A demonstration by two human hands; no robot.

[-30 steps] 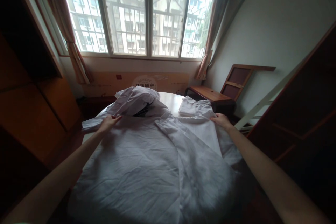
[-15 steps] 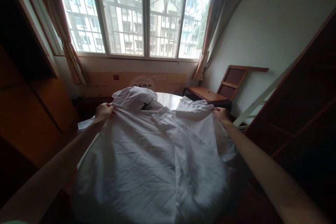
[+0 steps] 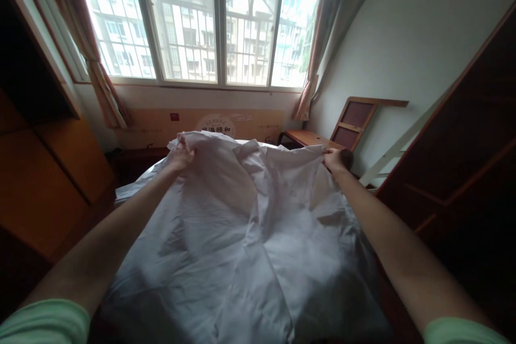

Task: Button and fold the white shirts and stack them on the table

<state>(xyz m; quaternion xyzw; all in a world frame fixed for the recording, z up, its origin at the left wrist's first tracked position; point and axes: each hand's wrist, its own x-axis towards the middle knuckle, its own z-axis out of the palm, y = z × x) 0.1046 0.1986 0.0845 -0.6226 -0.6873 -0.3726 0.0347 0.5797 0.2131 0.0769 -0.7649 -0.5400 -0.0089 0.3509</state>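
A large white garment (image 3: 242, 236) hangs between my two hands and drapes down over the round table toward me. My left hand (image 3: 181, 157) is closed on its upper left edge. My right hand (image 3: 334, 160) is closed on its upper right edge. Both hands are raised above the table, about shoulder width apart, so the cloth's top edge is stretched between them. The lifted cloth hides the other white clothes and most of the tabletop behind it.
A window (image 3: 193, 21) with curtains fills the far wall, with a flat cardboard box (image 3: 201, 123) leaning under it. A wooden cabinet (image 3: 48, 172) stands at the left. A low wooden table and a leaning frame (image 3: 350, 121) are at the back right; dark wooden furniture (image 3: 463, 161) at the right.
Both hands went from resting on the garment's far edge to gripping it and lifting it up off the table. The raised cloth now covers the pile of clothes behind.
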